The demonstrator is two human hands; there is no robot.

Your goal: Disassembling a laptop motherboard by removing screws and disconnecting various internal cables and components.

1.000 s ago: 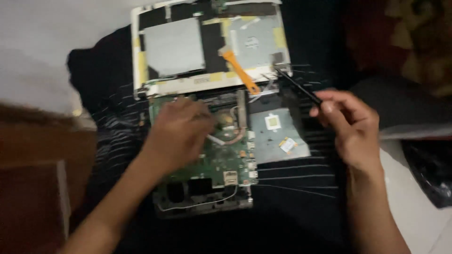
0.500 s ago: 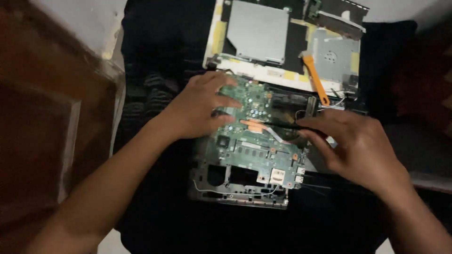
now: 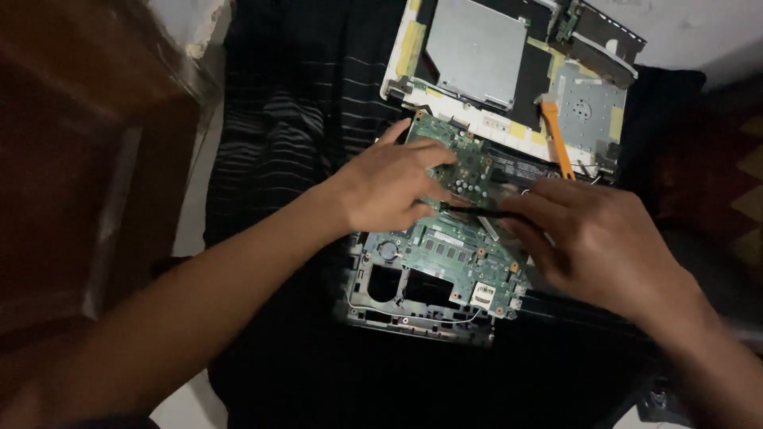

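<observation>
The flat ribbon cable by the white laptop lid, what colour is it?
Orange; the ribbon cable shows in the head view, above the right hand.

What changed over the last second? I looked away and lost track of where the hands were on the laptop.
The right hand moved in from the side, bringing its thin black tool over the green circuit board, tip by the left hand's fingers. The left hand stayed pressed on the board. The white open casing with the orange ribbon cable and the black striped cloth lie as before.
</observation>
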